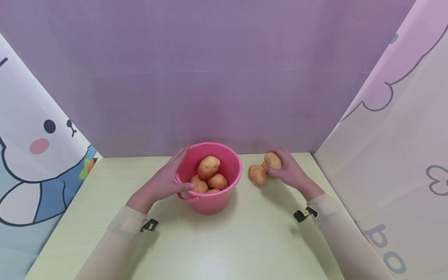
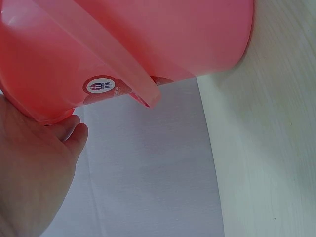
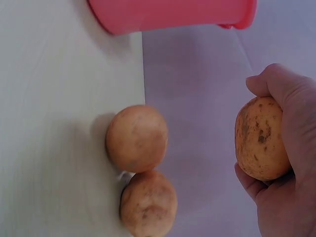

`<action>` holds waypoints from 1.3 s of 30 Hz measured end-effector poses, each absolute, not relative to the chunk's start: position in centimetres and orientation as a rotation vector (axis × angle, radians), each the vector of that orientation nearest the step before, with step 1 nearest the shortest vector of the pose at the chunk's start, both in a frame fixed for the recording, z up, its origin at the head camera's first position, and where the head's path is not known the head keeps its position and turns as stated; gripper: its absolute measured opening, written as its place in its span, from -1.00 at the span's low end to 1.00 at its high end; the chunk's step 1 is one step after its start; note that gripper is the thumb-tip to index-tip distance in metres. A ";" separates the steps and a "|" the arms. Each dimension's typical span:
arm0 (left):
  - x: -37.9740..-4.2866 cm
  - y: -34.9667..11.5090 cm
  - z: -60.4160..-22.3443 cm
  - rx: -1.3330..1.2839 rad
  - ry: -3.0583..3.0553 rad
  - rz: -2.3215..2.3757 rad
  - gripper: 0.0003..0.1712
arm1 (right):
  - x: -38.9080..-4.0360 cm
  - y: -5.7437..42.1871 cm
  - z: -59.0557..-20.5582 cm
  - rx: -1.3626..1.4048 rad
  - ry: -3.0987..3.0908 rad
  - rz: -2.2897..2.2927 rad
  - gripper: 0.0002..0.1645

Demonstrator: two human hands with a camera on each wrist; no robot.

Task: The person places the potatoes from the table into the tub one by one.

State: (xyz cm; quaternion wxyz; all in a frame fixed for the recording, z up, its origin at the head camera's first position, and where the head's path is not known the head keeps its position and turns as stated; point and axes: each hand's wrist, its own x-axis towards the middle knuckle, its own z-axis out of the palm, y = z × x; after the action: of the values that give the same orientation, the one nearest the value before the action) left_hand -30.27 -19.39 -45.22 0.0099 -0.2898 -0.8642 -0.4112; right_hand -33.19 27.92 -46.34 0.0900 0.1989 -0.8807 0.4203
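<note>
- You have the pink bucket point(image 1: 210, 204) upright at the far middle of the tabletop point(image 1: 217, 245), close to the purple backdrop point(image 1: 217, 77).
- Your left hand point(image 1: 162, 181) holds the bucket at the left side of its rim, with the thumb reaching over the edge.
- Inside the bucket you can count four potatoes point(image 1: 209, 167); whether more lie under them, you cannot tell. This part looks done.
- Your right hand point(image 1: 288, 171) is closed around one held potato point(image 1: 273, 160), which is lifted, to the right of the bucket and well apart from it.
- Two loose potatoes point(image 3: 137, 138) rest on the tabletop at the far right, side by side, and it seems that they touch.
- So, in my judgement, you are past the half: four are in, and three are outside, counting the one that you hold.
</note>
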 end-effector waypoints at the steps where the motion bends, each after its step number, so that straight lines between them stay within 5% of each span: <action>1: -30.3 -19.4 -45.3 -0.906 -2.697 -1.286 0.49 | -33.2 27.7 -46.1 0.608 -2.614 1.245 -0.24; 39: -30.3 -19.3 -45.2 -0.893 -2.710 -1.268 0.49 | -33.4 20.6 -39.9 0.854 -2.679 1.238 -0.23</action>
State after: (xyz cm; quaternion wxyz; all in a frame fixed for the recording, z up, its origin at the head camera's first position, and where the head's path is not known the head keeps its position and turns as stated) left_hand -30.29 -19.34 -45.17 0.0097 -0.2859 -0.8679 -0.4061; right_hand -33.43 20.63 -39.94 0.0347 0.2777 -0.8714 0.4029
